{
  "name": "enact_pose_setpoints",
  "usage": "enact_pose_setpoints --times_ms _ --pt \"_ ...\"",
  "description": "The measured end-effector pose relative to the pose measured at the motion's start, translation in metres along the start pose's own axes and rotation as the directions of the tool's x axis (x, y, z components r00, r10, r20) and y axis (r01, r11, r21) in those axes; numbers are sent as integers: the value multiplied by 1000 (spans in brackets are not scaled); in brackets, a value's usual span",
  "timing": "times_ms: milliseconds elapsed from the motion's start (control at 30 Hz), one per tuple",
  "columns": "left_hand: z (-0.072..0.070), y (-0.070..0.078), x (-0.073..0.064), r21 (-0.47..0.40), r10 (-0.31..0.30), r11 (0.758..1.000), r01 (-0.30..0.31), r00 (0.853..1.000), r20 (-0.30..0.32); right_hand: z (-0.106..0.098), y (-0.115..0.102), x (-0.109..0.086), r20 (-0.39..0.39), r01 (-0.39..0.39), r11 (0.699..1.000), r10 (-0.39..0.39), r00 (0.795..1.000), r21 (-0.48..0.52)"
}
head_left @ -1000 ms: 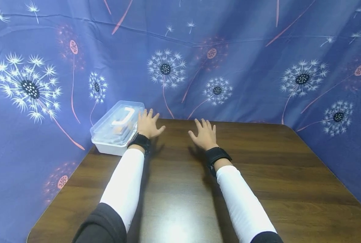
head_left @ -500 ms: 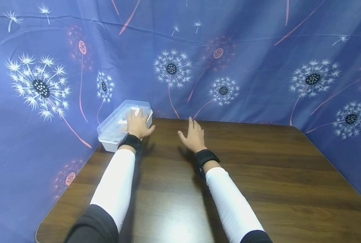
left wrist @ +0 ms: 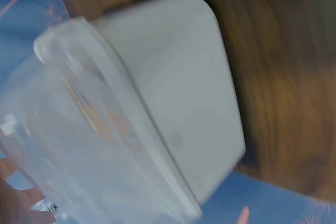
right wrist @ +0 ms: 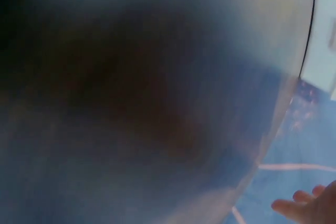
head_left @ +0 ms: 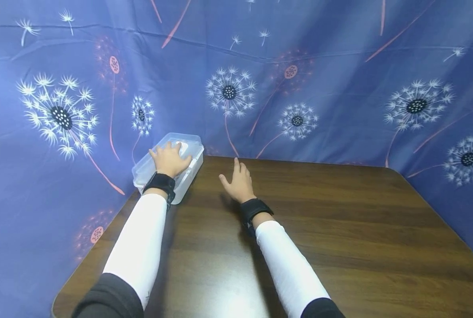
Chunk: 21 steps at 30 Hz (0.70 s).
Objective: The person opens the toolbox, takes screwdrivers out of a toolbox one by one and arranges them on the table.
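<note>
A white plastic box [head_left: 188, 178] with a clear lid [head_left: 143, 171] stands at the back left of the table; its pale side wall [left wrist: 178, 87] fills the middle of the left wrist view. Over the lid is my left hand [head_left: 169, 160], fingers spread; whether it touches the lid I cannot tell. My right hand [head_left: 239, 184] hovers above the wood to the right of the box, fingers extended and holding nothing. In the right wrist view only a few fingertips [right wrist: 296, 205] show, and much of that picture is blurred.
The brown wooden table [head_left: 320, 229] stretches to the right and toward me. Behind it and at both sides hangs a blue dandelion-print cloth [head_left: 332, 57], which the box stands close to.
My left hand has moved left from the box's right edge to over its lid. The right hand has moved left toward the box. The view has turned slightly left.
</note>
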<state>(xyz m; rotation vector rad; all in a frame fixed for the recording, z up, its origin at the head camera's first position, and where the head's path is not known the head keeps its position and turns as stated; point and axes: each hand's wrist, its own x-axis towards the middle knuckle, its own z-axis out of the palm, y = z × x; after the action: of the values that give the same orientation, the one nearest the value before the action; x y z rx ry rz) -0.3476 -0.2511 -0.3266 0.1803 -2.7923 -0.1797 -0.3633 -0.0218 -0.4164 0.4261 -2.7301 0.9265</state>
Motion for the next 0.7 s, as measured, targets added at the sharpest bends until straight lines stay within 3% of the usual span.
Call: enact_pose_setpoints --times_ms 233,467,700 --pt "0 -27 -1 -21 -65 998 65 997 -36 15 -18 3 -8 11 992 -10 1000 123" --pt "-5 -52 -4 -43 -170 984 171 985 35 35 -47 10 26 7 981 -12 1000 194" --pt "-8 -68 -5 -81 -204 973 218 967 150 55 -80 12 60 39 964 -57 997 262"
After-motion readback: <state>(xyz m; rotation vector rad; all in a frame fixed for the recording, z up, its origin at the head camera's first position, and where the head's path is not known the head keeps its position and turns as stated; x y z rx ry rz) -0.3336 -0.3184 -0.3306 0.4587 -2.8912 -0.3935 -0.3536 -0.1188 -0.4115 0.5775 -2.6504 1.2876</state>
